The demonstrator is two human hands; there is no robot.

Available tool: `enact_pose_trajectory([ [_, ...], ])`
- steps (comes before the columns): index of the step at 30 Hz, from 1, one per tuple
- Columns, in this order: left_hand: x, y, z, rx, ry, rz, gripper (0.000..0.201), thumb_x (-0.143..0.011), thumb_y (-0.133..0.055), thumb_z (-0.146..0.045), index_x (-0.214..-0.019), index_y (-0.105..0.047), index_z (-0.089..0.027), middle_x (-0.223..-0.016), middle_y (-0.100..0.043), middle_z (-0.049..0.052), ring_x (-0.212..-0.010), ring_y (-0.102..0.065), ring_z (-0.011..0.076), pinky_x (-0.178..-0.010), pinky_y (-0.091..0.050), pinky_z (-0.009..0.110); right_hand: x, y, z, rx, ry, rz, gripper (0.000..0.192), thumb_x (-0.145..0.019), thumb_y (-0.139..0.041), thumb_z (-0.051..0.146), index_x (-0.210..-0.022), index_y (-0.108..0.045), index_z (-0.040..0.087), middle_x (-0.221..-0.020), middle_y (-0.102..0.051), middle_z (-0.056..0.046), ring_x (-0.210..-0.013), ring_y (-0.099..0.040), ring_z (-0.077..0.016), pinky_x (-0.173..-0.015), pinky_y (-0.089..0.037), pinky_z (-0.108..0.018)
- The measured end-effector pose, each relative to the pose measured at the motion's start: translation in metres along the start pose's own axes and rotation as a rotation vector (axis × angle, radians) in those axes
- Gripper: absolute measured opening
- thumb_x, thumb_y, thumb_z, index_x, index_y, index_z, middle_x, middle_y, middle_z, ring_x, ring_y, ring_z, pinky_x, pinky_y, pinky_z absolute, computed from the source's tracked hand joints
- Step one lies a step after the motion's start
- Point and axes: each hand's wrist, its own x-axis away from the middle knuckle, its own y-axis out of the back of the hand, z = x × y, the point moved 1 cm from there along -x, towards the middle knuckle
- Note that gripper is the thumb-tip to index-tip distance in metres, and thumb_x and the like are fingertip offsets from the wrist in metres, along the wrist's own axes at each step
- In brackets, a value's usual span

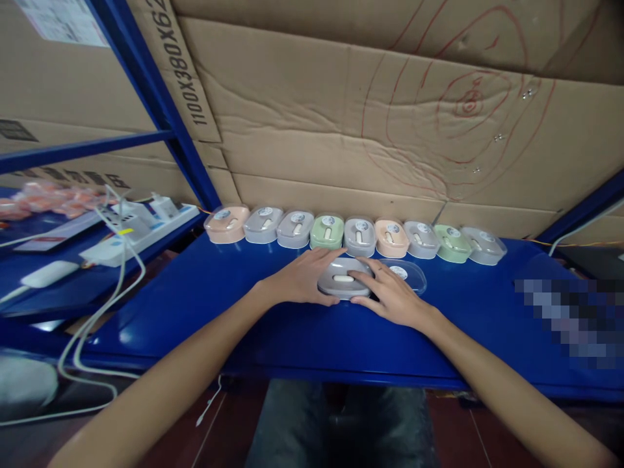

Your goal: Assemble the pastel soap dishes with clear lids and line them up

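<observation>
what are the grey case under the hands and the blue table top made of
Grey case: likely matte plastic, with a smooth moulded, rounded shape; both the left hand and the right hand rest on it. Blue table top: probably painted metal, glossy with soft reflections.

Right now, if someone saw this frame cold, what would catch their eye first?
First, the two bare hands at the centre of the blue table: the left hand and right hand both rest on a grey case, with a clear lid lying just right of it. Behind them, a row of pastel cases, in orange, grey and green, lines the table's back edge. Above, red scribbled rings mark the cardboard wall.
</observation>
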Motion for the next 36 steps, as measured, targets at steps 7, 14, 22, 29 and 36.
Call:
enact_pose_trajectory([
  [7, -0.002, -0.003, -0.001, 0.002, -0.008, -0.036, 0.109, -0.074, -0.093, -0.058, -0.167, -0.042, -0.031, -0.163, -0.056, 0.015, -0.150, -0.051, 0.0471, -0.124, -0.041, 0.067, -0.001, 0.002, 0.001, -0.014, -0.008, 0.011, 0.057, -0.110, -0.062, 0.055, -0.156, -0.057, 0.022, -0.167, -0.049, -0.023, -0.148, -0.057, -0.0418, -0.117, -0.058, -0.063],
  [14, -0.004, -0.004, -0.005, -0.012, 0.003, -0.047, 0.105, -0.071, -0.093, -0.050, -0.161, -0.046, -0.027, -0.157, -0.059, 0.017, -0.147, -0.054, 0.0454, -0.122, -0.043, 0.065, -0.002, 0.003, 0.002, -0.042, -0.009, 0.010, 0.055, -0.111, -0.060, 0.053, -0.155, -0.057, 0.020, -0.164, -0.050, -0.024, -0.146, -0.058, -0.0410, -0.116, -0.058, -0.061],
  [22, -0.003, -0.006, 0.004, 0.070, 0.082, -0.043, 0.133, -0.068, -0.095, -0.067, -0.175, -0.026, -0.027, -0.178, -0.037, 0.020, -0.158, -0.041, 0.0524, -0.125, -0.038, 0.070, -0.004, 0.006, 0.002, -0.137, -0.078, -0.041, 0.050, -0.113, -0.056, 0.053, -0.155, -0.056, 0.026, -0.159, -0.054, -0.019, -0.147, -0.057, -0.0380, -0.121, -0.054, -0.061],
  [29, -0.004, -0.003, 0.008, 0.135, 0.100, -0.089, 0.134, -0.064, -0.099, -0.067, -0.173, -0.031, -0.027, -0.172, -0.047, 0.018, -0.156, -0.046, 0.0493, -0.126, -0.040, 0.065, 0.004, 0.016, -0.008, -0.132, -0.168, -0.186, 0.049, -0.113, -0.054, 0.051, -0.155, -0.057, 0.026, -0.165, -0.051, -0.018, -0.156, -0.050, -0.0394, -0.127, -0.046, -0.065],
  [36, -0.006, 0.001, 0.023, 0.057, 0.082, -0.159, 0.089, -0.072, -0.096, -0.061, -0.147, -0.063, -0.025, -0.149, -0.067, 0.015, -0.139, -0.060, 0.0436, -0.118, -0.047, 0.063, 0.012, 0.037, -0.006, -0.191, -0.047, -0.444, 0.041, -0.108, -0.064, 0.042, -0.146, -0.067, 0.028, -0.154, -0.062, -0.015, -0.143, -0.062, -0.0368, -0.117, -0.054, -0.060],
])
